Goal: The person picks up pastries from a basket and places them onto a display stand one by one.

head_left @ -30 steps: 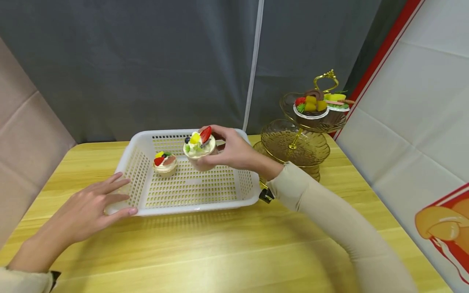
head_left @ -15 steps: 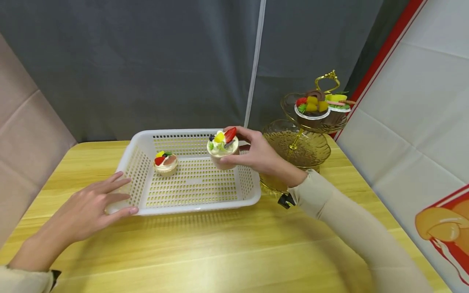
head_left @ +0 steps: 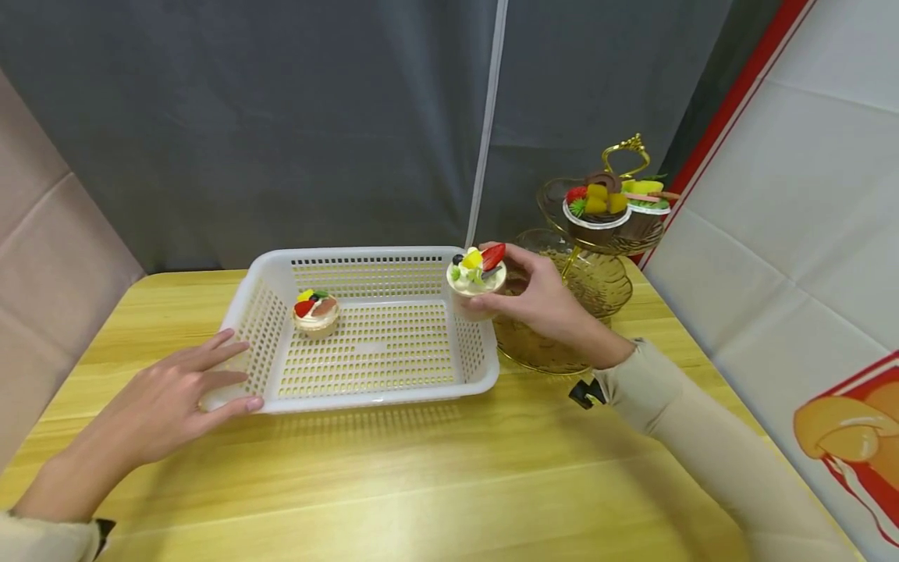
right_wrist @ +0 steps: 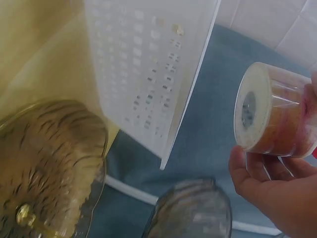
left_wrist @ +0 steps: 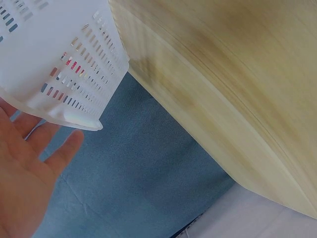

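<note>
My right hand grips a clear dessert cup topped with cream, a strawberry slice and other fruit. It holds the cup upright, high at the right end of the white plastic basket. The right wrist view shows the layered side and flat bottom of the cup, with fingers curled round it. My left hand rests with spread, fairly straight fingers at the basket's front left corner. Inside the basket sits a small fruit tart with cream on top.
Right of the basket stands a tiered amber glass stand with a gold handle. Its top tier carries a chocolate cupcake and another fruit-topped cupcake. A grey curtain hangs behind the wooden table.
My right hand has carried the dessert cup rightward, from over the middle of the basket to its right end, near the tiered stand. The left hand has stayed on the basket.
</note>
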Tool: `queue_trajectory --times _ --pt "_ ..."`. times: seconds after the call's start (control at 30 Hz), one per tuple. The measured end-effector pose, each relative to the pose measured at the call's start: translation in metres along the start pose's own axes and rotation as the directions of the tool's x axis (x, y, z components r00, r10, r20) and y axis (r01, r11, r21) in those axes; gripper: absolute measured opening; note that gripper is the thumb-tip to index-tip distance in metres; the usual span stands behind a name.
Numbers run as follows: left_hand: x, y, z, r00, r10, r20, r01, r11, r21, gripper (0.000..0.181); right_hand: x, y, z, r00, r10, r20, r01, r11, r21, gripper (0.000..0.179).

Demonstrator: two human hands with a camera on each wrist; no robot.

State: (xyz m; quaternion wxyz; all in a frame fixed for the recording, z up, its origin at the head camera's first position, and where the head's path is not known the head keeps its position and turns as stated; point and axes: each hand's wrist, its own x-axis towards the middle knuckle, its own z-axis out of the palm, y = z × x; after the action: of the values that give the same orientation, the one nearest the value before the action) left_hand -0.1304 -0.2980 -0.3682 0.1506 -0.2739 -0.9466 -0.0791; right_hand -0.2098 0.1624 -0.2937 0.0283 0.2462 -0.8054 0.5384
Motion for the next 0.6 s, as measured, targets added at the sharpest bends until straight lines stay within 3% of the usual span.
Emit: queue_trajectory --times 0.6 --pt "-0.001 0.0 0.0 1.0 0.005 -0.004 -0.005 1.0 0.003 0.05 -0.022 0.016 -0.035 0.985 0.061 -0.162 -0.073 0.995 -0.069 0.056"
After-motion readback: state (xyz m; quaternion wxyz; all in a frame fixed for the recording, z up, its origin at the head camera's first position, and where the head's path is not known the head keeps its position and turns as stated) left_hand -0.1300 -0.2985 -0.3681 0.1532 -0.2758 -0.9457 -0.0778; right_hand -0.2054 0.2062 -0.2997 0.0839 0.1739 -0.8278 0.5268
